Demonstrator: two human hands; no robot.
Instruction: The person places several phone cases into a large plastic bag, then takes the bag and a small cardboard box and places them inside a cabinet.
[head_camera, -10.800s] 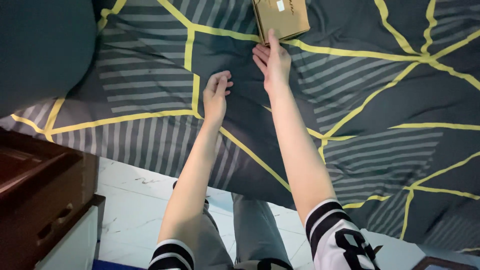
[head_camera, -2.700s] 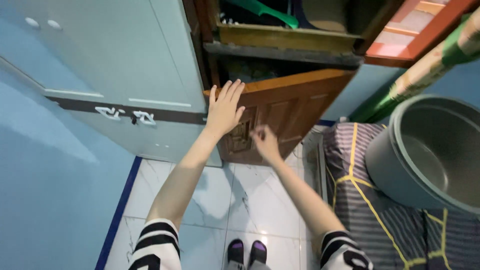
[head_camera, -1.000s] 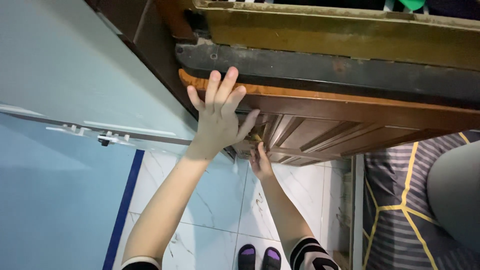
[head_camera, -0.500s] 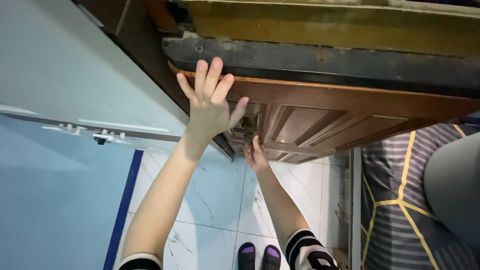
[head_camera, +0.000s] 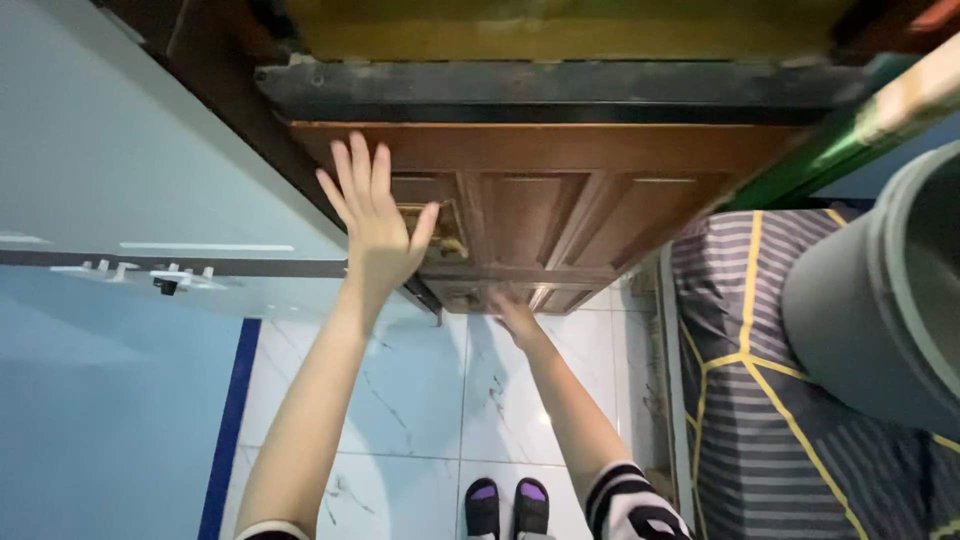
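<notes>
we look down past our arms at a pale blue wall (head_camera: 110, 420) filling the view from seven to ten o'clock, smooth and painted, with a light blue-grey cabinet front (head_camera: 150, 130) above it carrying small metal catches. at twelve o'clock sits the wooden door (head_camera: 560, 200), brown, varnished, with raised panels and a worn top edge; above it a dark, grimy ledge (head_camera: 560, 85) runs across. at three o'clock a large grey round tub (head_camera: 880, 300) rests on a bedsheet (head_camera: 760, 400) of grey stripes crossed by yellow lines. the floor (head_camera: 440, 400) at six o'clock is glossy white marbled tile with a dark blue border strip (head_camera: 228, 420), and our purple-strapped sandals (head_camera: 505, 505) stand on it.

our left hand (head_camera: 375, 225) is spread flat, fingers fanned, palm against the door's upper left panel near eleven o'clock. our right hand (head_camera: 515, 312) reaches lower, at the door's bottom edge near its brass-coloured latch (head_camera: 445, 235); we cannot tell whether it grips anything, since the fingers are hidden.

we judge the door nearly pushed shut against its frame; seating it fully and fastening the latch seem left.
</notes>
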